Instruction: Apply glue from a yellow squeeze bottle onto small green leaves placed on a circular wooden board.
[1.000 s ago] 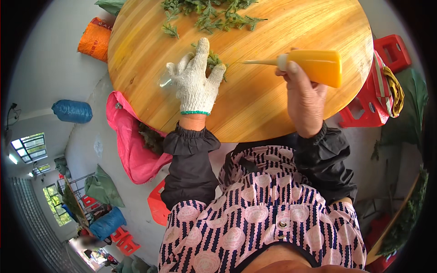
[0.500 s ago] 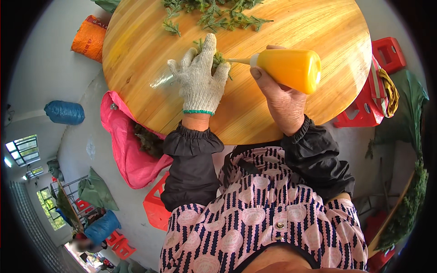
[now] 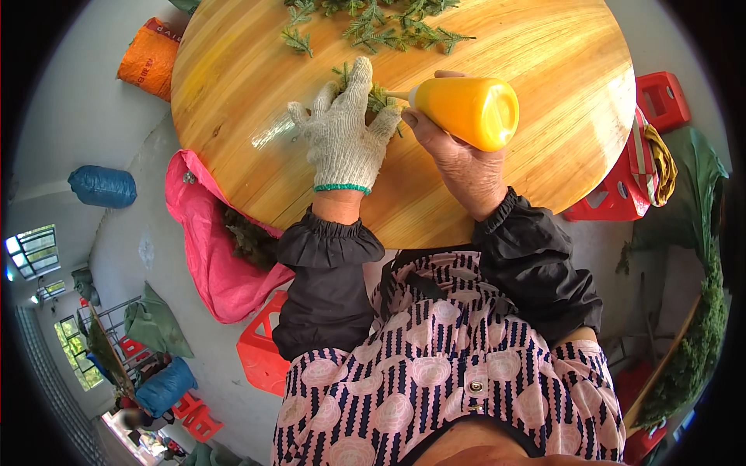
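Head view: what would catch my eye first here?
The round wooden table fills the top of the picture. At its middle, the bare right hand holds an orange squeeze bottle, nozzle toward green sprigs pinned under the white-gloved left hand. More sprigs lie at the far edge, and a pink sack slumps on the floor at left.

Sprigs (image 3: 378, 99) under left hand (image 3: 343, 136) — bottle (image 3: 465, 112) right.
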Demonstrator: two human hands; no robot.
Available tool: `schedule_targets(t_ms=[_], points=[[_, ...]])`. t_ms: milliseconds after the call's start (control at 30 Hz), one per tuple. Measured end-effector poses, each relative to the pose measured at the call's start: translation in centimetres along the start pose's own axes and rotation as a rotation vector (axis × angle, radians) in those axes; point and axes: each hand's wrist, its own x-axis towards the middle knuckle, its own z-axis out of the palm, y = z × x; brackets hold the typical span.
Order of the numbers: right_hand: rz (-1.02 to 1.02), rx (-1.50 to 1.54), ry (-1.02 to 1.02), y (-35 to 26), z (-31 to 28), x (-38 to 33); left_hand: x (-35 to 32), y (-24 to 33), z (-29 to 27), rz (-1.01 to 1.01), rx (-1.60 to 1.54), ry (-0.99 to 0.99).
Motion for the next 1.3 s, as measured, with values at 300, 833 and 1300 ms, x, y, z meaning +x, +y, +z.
schedule_targets(t_ms=[300, 833, 1300], points=[[-0.098, -0.151, -0.053, 0.4, 0.4, 0.5, 0.4, -0.3, -0.7, -0.028, -0.021, -0.056], [-0.040, -0.098, -0.038, -0.3, 0.0, 0.1, -0.3, 0.5, -1.6, 0.007, -0.067, -0.016], [-0.143, -0.261, -0.019, -0.2, 0.1, -0.5, -0.1, 0.0, -1.3, 0.041, -0.023, 0.020]])
